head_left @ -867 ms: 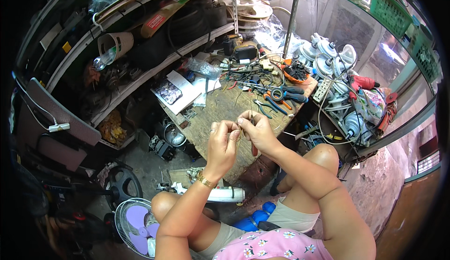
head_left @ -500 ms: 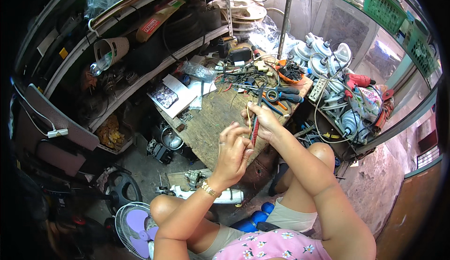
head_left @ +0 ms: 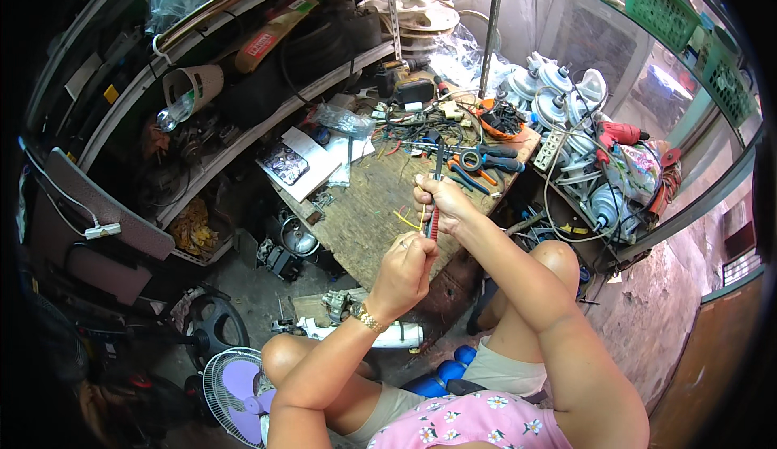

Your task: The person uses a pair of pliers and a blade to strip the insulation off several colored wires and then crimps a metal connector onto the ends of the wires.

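My right hand (head_left: 447, 204) is closed round a long slim tool (head_left: 439, 160), dark at its far end and red at its near end. A thin yellow wire (head_left: 408, 220) lies alongside the tool, with a loose end sticking out to the left. My left hand (head_left: 402, 269) is closed just below the right one, its fingertips pinching the wire close to the tool's red end. What exactly lies inside the left fingers is hidden. Both hands are held above the near part of a worn wooden table (head_left: 364, 214).
Pliers (head_left: 486, 175), a roll of black tape (head_left: 469, 161) and tangled wires (head_left: 421, 137) lie on the table's far side. An orange bowl (head_left: 503, 125) holds dark parts. White insulator-like pieces (head_left: 553, 105) pile up at right. A purple-bladed fan (head_left: 243, 384) stands at lower left.
My left hand has moved forward and closed up against the tool's red end; its fingers were looser before. The yellow wire's end now bends out to the left.
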{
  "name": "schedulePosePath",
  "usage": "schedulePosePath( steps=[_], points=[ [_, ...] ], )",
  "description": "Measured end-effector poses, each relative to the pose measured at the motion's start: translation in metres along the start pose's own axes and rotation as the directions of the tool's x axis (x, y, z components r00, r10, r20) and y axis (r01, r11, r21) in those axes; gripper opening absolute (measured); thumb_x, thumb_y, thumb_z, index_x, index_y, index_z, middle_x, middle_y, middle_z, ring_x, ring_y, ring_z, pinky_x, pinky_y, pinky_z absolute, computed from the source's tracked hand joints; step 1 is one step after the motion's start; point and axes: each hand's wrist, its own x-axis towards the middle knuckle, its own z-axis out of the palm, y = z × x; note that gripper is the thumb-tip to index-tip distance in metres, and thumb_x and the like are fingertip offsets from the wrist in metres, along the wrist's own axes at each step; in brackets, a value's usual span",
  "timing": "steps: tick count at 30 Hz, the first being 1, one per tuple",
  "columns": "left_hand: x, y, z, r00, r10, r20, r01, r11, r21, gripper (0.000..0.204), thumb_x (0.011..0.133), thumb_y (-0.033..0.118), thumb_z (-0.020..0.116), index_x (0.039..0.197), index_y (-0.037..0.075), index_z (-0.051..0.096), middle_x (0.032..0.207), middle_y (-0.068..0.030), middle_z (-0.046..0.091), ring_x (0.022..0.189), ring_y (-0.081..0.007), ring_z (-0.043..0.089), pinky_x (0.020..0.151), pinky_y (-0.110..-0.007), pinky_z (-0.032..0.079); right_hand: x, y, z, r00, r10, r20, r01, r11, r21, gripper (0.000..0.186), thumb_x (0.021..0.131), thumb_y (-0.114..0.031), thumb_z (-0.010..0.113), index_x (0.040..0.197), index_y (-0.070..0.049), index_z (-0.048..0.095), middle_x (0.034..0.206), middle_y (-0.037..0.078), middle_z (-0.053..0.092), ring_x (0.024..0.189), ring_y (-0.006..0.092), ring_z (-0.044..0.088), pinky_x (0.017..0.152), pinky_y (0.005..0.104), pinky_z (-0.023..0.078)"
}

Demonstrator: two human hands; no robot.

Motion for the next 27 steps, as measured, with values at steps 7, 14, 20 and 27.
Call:
schedulePosePath(
  steps=[7, 14, 20, 27],
  points=[
    [-0.013, 0.014, -0.003, 0.993, -0.116, 0.007, 0.116, 0.990, -0.082, 0.017, 0.078, -0.005, 0.058, 0.088, 0.002, 0.046, 0.079, -0.0131, 0.055, 0.075, -0.0319, 0.056, 0.069, -0.038, 0.045, 0.028, -0.007, -0.023, 0.988, -0.006, -0.153, 0.026, 0.991, 0.132, 0.015, 0.095, -0.018, 0.046, 0.081, -0.012, 0.044, 0.056, -0.005, 0.035, 0.045, 0.0079, 0.030, 0.042, 0.0253, 0.027],
    [-0.045, 0.061, -0.011, 0.987, -0.086, 0.133, 0.137, 0.883, -0.449, 0.010, 0.081, -0.002, 0.056, 0.086, 0.003, 0.049, 0.076, -0.0130, 0.055, 0.070, -0.0296, 0.056, 0.064, -0.035, 0.046, 0.038, -0.108, -0.160, 0.795, -0.281, -0.538, 0.457, 0.861, 0.225, 0.027, 0.093, -0.020, 0.045, 0.066, -0.015, 0.043, 0.051, -0.004, 0.035, 0.039, 0.0072, 0.029, 0.037, 0.0239, 0.028],
    [-0.027, -0.021, -0.065, 0.587, -0.809, -0.033, 0.167, 0.161, -0.973, 0.011, 0.099, 0.019, 0.042, 0.092, 0.011, 0.041, 0.065, 0.0027, 0.034, 0.060, -0.0096, 0.039, 0.077, -0.030, 0.045, -0.056, -0.077, -0.054, 0.996, -0.089, -0.002, 0.053, 0.620, -0.783, 0.014, 0.089, -0.023, 0.059, 0.085, -0.010, 0.056, 0.059, -0.001, 0.054, 0.048, 0.0036, 0.044, 0.044, 0.0191, 0.032],
    [-0.015, -0.024, -0.065, 0.609, -0.773, 0.179, -0.080, -0.284, -0.956, 0.016, 0.101, 0.019, 0.037, 0.090, 0.009, 0.045, 0.064, 0.0018, 0.033, 0.059, -0.0101, 0.036, 0.069, -0.029, 0.041, -0.066, -0.019, -0.023, 0.928, 0.142, 0.345, 0.306, 0.238, -0.922, 0.026, 0.083, -0.021, 0.066, 0.100, -0.001, 0.065, 0.085, 0.008, 0.068, 0.081, 0.0154, 0.061, 0.077, 0.0317, 0.048]
  ],
)
